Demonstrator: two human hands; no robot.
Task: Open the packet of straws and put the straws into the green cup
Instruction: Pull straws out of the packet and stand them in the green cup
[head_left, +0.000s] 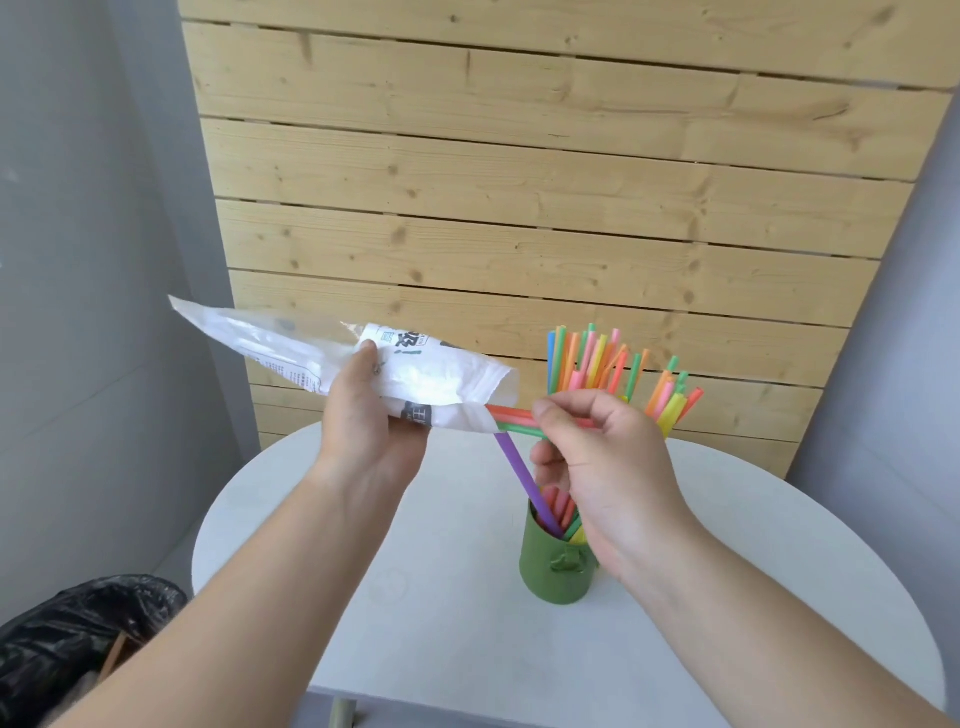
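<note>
Left hand (369, 431) grips the packet (415, 374), held aloft. Right hand (597, 457) pinches straws (511, 415) protruding from it, above the green cup (553, 571) on the table (441, 597).

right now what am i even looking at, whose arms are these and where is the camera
There is no machine here. These are a person's two bare arms, filmed by one wide-angle camera worn on their head and looking down at the hands. The left hand holds a crumpled plastic packet up in the air. The right hand pinches the orange and green straws sticking out of the packet's mouth. A purple straw slants from that mouth down into the green cup. The cup stands on a round white table and already holds a bunch of coloured straws. A black bin bag sits at lower left, and a wooden slat wall is behind.
</note>
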